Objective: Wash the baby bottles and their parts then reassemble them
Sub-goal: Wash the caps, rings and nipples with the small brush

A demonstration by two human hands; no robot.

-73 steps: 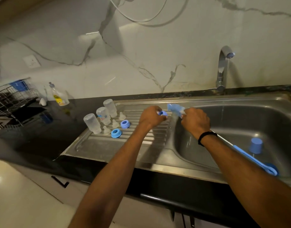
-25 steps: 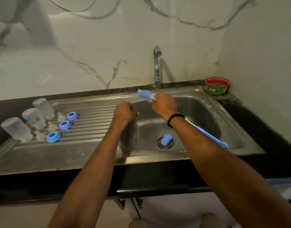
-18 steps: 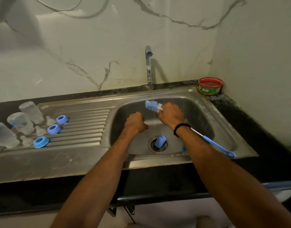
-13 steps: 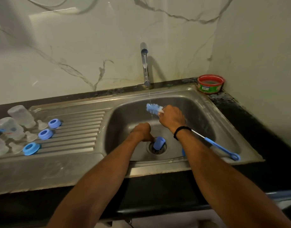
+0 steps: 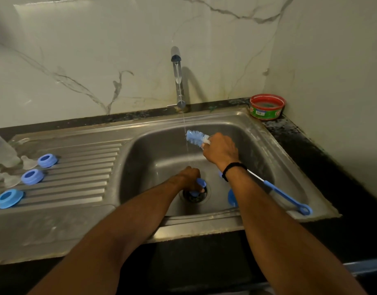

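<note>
Gripping blue cap [image 5: 201, 182] at drain [image 5: 195, 198] with fingers of left hand [image 5: 188, 176], clasping brush [image 5: 197, 138] above-right in right hand [image 5: 220, 151], bristles leftward.

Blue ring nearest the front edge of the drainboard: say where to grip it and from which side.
Probably pinch the blue ring by its raised rim from above, one finger in its open centre: it lies flat, hole up. Come from its right, over bare drainboard.

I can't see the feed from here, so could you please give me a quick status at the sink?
Left hand grips blue cap over drain. Right hand holds bottle brush at thin tap stream. Second blue part behind right forearm.
</note>
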